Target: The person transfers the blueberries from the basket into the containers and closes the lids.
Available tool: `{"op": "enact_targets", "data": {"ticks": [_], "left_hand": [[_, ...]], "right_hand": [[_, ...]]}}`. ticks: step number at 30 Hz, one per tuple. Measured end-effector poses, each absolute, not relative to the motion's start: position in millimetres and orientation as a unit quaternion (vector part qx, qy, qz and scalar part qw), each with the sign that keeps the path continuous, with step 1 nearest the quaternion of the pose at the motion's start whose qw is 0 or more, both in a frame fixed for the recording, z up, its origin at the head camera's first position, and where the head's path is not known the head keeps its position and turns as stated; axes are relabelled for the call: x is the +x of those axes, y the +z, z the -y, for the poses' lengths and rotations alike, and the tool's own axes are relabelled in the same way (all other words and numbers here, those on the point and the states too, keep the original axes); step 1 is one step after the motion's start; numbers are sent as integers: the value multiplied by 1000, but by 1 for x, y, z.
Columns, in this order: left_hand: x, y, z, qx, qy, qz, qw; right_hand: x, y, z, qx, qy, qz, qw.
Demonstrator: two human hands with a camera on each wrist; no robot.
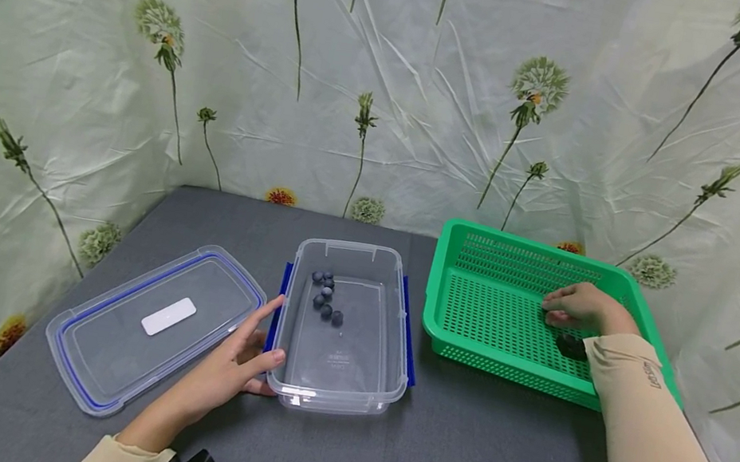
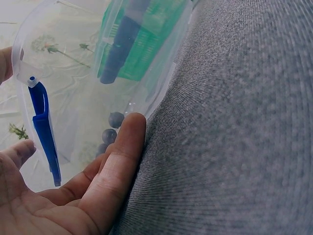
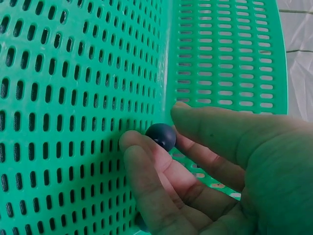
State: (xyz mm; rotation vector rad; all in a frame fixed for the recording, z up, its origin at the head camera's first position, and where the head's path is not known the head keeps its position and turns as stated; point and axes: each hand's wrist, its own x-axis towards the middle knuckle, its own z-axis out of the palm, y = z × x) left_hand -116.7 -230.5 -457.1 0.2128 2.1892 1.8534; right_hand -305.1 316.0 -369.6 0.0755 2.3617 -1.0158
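A clear plastic container (image 1: 347,373) with blue side latches stands in the middle, several blueberries (image 1: 326,310) on its floor. My left hand (image 1: 241,356) rests against its left side with extended fingers, the thumb at the rim; the left wrist view shows fingers (image 2: 117,171) along the lower wall. Inside the green perforated basket (image 1: 487,314) at the right, my right hand (image 1: 579,305) reaches down. Up close, its curled fingers and thumb hold a dark blueberry (image 3: 162,137) near the basket's wall. Part of another dark round berry (image 3: 142,223) shows below the fingers.
A clear lid (image 1: 123,321) with a blue seal and a white label lies left of the container. Grey cloth (image 1: 472,457) covers the table. Behind it hangs a pale curtain (image 1: 419,150) with a flower print.
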Motion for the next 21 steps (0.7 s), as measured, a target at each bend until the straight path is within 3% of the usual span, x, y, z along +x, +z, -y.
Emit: {"op": "enact_targets", "data": {"ticks": [21], "left_hand": [[-118, -457, 230, 70, 641, -753, 133]], "right_hand": [[-300, -359, -287, -55, -334, -916, 217]]}}
